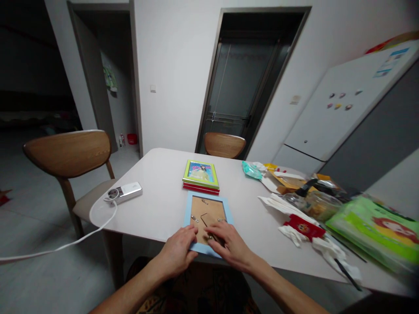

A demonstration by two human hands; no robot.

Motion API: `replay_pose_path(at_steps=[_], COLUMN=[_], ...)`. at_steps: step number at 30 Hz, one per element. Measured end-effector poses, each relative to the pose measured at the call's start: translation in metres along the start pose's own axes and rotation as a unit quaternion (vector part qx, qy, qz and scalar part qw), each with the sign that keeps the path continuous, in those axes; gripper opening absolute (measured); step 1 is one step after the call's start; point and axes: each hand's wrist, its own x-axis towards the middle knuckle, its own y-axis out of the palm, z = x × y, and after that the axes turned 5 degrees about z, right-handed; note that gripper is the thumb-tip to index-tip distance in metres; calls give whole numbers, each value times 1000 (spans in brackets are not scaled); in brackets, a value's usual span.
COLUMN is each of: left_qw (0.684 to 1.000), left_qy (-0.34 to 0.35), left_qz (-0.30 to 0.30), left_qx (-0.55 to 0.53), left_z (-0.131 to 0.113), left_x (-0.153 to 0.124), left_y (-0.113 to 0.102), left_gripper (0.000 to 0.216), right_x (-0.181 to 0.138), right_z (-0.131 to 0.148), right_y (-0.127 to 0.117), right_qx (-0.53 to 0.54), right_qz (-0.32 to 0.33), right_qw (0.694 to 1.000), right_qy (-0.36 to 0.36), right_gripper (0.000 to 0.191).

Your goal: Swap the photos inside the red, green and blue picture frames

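A light blue picture frame (208,205) lies face down near the front edge of the white table (160,200), its brown backing board and small metal clips showing. My left hand (178,250) rests on the frame's near left corner, fingers curled down on the edge. Fingers spread flat, my right hand (229,244) presses on the near part of the backing board, touching a clip there. Behind this frame lies a stack of frames (200,175), a green one with a picture on top and a red one under it.
A white device (126,192) with a white cable (98,218) sits at the table's left. Papers, bags, a jar (314,205) and a green package (376,231) crowd the right side. Wooden chairs (70,152) stand at the left and far side. A fridge (343,104) stands at the right.
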Motion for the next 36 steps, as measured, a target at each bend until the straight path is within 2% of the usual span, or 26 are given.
replay_pose_path(at_steps=[3,7,15,20,26,31,36], left_qw=[1000,1000,1000,1000,1000,999,998], left_qy=[0,2,1,-4,-24,-47,-58], left_qz=[-6,2,4,9,4,17,13], left_qx=[-10,-16,-13,-15,-3,20,28], left_z=[1,-2,-2,-2,-7,-13,-16], left_x=[0,1,0,-2,0,3,-5], left_y=[1,-3,-4,-4,-4,-3,-1], left_gripper=[35,35,39,28,29,37,44], right_x=[28,57,63,81,104,113,109], right_z=[-1,0,-4,-34,-69,-76,-68], right_y=[11,21,23,17,22,21,21], right_qx=[-17,-76,-55,-47,-60,-51,-32], right_qz=[-28,-2,4,-55,-68,-66,-86], right_qw=[998,995,998,978,950,936,932], right_qy=[49,57,33,194,299,343,352], right_gripper=[24,20,23,22,22,18,17])
